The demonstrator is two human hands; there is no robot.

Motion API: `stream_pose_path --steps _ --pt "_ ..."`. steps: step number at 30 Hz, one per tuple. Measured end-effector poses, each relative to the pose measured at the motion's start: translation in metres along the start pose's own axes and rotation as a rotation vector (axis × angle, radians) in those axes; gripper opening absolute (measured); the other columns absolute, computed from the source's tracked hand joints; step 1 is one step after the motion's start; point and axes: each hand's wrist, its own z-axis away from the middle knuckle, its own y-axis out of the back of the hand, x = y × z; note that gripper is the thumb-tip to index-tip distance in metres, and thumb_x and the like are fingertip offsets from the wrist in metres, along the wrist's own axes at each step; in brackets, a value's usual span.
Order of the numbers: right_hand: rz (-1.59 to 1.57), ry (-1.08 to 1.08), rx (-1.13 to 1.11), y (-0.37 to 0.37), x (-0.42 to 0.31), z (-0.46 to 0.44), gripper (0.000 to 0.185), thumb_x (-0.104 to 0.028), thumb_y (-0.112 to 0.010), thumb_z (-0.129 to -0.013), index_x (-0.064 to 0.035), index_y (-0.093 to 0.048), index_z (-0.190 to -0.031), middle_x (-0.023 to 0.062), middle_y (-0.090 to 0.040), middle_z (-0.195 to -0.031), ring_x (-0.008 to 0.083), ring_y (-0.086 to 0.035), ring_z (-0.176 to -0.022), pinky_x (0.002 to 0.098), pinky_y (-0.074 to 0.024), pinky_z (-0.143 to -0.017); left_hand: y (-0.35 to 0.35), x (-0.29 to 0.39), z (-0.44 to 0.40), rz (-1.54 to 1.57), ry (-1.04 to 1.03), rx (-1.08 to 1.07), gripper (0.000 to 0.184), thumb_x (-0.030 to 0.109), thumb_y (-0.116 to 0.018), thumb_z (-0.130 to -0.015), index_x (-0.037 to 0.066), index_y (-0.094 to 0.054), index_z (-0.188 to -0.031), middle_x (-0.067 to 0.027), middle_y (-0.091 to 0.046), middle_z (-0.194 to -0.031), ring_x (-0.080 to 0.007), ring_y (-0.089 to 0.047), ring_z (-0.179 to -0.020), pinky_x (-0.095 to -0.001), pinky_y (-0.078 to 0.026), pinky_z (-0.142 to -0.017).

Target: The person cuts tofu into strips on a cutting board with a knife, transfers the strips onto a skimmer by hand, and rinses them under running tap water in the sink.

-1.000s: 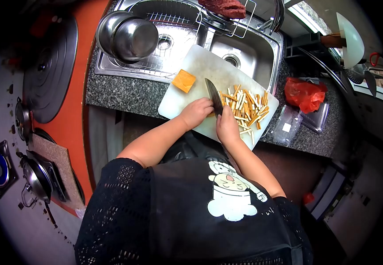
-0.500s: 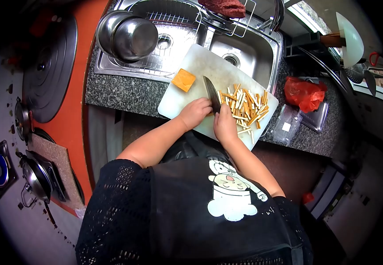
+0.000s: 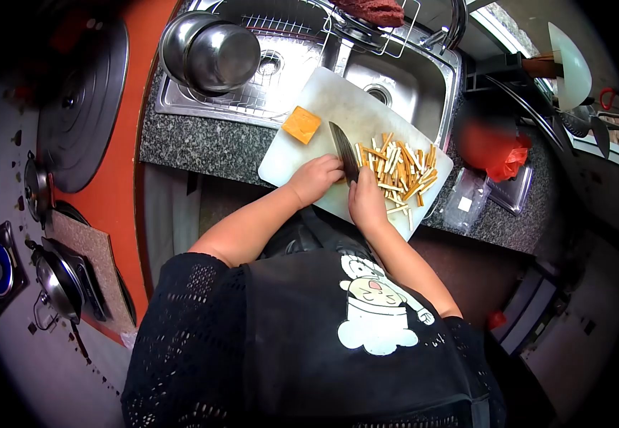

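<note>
My right hand (image 3: 367,202) is wrapped round the handle of a kitchen knife (image 3: 342,148), its dark blade pointing away from me over a white cutting board (image 3: 288,160). Beside the blade, the curled fingers of my left hand (image 3: 316,178) press down on a piece of tofu, mostly hidden, with only a bit of orange-brown edge showing. A square block of orange-skinned tofu (image 3: 301,125) lies whole at the board's left. To the right of the knife spreads a pile of cut tofu strips (image 3: 406,171), white inside with orange edges.
Behind the board is a double sink (image 3: 423,89) with steel bowls (image 3: 222,60) at its left. A wire rack (image 3: 395,43) holds dark red meat (image 3: 372,10). On the granite counter (image 3: 195,146), a red plastic bag (image 3: 505,160) and a clear bag (image 3: 464,202) lie at right.
The view has shifted slightly, so everything sits a little differently in it. Both hands and the knife stay in nearly the same place on the board.
</note>
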Motion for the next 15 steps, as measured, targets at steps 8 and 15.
stream_pose_path --steps 8,15 --pt "0.032 -0.043 -0.165 0.029 -0.009 0.019 0.018 -0.002 -0.052 -0.09 0.0018 -0.042 -0.105 0.0307 -0.056 -0.104 0.051 -0.06 -0.084 0.0568 -0.0494 -0.072 0.008 -0.003 0.0 -0.027 -0.044 -0.041 0.019 0.007 -0.061 -0.075 0.006 -0.067 -0.093 -0.0081 -0.064 -0.105 -0.027 -0.061 -0.103 -0.0353 -0.053 -0.087" --pt "-0.045 0.024 0.002 -0.004 0.002 0.003 0.018 -0.002 -0.052 -0.091 0.0026 -0.043 -0.106 0.0296 -0.055 -0.101 0.0505 -0.058 -0.088 0.055 -0.0483 -0.074 0.004 -0.005 0.003 -0.023 -0.032 -0.023 0.018 0.007 -0.061 -0.075 0.005 -0.067 -0.092 -0.0086 -0.064 -0.103 -0.0275 -0.06 -0.1 -0.0353 -0.053 -0.086"
